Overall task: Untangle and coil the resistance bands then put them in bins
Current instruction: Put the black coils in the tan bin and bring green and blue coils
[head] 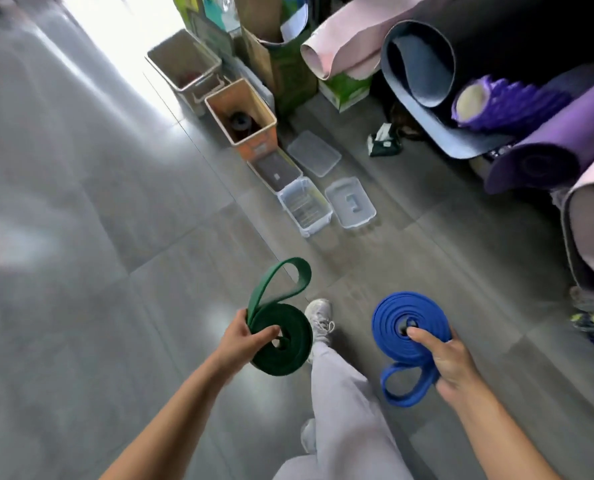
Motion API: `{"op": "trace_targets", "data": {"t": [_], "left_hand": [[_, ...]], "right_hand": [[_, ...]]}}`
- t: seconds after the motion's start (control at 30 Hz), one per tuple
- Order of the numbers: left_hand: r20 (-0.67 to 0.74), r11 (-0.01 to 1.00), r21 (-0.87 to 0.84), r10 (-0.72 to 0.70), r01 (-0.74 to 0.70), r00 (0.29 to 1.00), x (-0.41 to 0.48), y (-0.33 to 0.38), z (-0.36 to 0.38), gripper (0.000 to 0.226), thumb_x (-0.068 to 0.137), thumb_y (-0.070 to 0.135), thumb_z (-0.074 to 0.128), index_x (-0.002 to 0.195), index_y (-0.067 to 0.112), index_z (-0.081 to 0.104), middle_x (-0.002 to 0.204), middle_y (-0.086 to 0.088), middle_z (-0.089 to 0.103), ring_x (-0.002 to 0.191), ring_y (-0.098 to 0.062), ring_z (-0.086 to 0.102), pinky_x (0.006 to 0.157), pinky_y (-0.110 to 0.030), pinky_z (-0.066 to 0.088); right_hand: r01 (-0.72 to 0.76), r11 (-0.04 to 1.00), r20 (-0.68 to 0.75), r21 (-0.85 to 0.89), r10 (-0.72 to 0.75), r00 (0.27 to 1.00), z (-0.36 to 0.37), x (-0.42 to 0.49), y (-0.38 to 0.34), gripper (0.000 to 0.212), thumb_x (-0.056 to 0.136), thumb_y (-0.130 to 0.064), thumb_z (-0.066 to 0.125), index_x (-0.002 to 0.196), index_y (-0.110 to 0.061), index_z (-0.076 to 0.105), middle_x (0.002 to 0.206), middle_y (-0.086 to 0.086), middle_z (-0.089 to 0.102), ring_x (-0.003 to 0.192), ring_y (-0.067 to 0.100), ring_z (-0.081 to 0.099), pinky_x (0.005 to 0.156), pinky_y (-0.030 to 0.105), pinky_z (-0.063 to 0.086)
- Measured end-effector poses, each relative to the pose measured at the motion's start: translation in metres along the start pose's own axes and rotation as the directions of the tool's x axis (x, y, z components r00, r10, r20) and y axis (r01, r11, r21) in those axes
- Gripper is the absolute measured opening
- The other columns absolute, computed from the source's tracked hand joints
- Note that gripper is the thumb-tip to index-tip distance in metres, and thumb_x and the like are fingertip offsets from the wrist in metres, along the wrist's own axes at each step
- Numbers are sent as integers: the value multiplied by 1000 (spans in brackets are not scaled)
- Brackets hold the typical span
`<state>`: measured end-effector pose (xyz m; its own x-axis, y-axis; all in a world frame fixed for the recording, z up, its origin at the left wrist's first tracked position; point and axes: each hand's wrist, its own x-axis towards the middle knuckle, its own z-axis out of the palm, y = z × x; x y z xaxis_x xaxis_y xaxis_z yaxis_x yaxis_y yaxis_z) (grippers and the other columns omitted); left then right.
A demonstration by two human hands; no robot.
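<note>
My left hand (241, 336) grips a coiled green resistance band (286, 341), thumb across the coil; its loose end loops up and away from the coil. My right hand (449, 358) pinches a coiled blue resistance band (396, 315), thumb pressed near the coil's centre, with a loose loop hanging below. Both coils hang above the grey floor. Ahead stand an orange bin (254, 147), a beige bin (181, 53), a clear bin with a dark bottom (273, 173) and a small clear bin (302, 206).
Two clear lids (314, 152) (351, 202) lie on the floor beside the bins. Rolled yoga mats in pink (344, 46), black (427, 64) and purple (545, 154) crowd the right side. Cardboard boxes (278, 64) stand behind. My own leg and white shoe (319, 313) are below.
</note>
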<state>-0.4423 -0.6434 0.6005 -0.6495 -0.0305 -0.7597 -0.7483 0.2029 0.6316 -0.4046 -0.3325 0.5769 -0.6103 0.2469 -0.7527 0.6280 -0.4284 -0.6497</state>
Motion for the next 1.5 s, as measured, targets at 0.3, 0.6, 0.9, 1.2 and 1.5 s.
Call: {"op": "trace_targets", "data": {"t": [0.3, 0.6, 0.9, 1.2, 1.5], "left_hand": [[98, 956, 253, 128, -149, 987, 159, 158, -106, 88, 84, 4, 67, 148, 31, 12, 124, 6, 50, 104, -13, 60, 87, -25, 52], [243, 908, 379, 86, -176, 966, 309, 269, -185, 69, 57, 27, 71, 123, 31, 53, 103, 4, 68, 88, -2, 66, 69, -11, 49], [392, 861, 465, 8, -205, 920, 493, 307, -234, 57, 60, 21, 68, 113, 38, 54, 96, 7, 70, 87, -5, 67, 65, -16, 52], [359, 900, 401, 18, -172, 933, 684, 199, -239, 41, 81, -7, 64, 106, 25, 58, 82, 2, 73, 72, -6, 69, 57, -18, 52], [488, 921, 335, 10, -198, 873, 804, 93, -207, 48, 77, -1, 71, 116, 25, 59, 91, -4, 73, 77, -15, 67, 62, -25, 56]], "right_hand": [[-48, 996, -9, 73, 49, 999, 180, 137, -89, 32, 77, 7, 66, 104, -8, 62, 83, 9, 72, 70, 24, 70, 55, 33, 57], [2, 975, -109, 224, 23, 994, 311, 224, -129, 35, 72, 2, 72, 104, -9, 63, 88, 12, 71, 75, 26, 69, 61, 32, 55], [40, 918, -366, 395, 117, 923, 416, 333, -59, 29, 72, 1, 73, 94, -15, 65, 80, 9, 72, 74, 30, 66, 69, 39, 51], [-29, 966, -260, 256, 97, 961, 455, 489, 70, 36, 62, -3, 82, 92, -17, 67, 84, 8, 73, 80, 27, 70, 72, 38, 53], [26, 995, -196, 101, -6, 981, 432, 578, 154, 38, 63, -11, 81, 94, -28, 68, 91, -1, 74, 85, 17, 71, 71, 29, 53]]}}
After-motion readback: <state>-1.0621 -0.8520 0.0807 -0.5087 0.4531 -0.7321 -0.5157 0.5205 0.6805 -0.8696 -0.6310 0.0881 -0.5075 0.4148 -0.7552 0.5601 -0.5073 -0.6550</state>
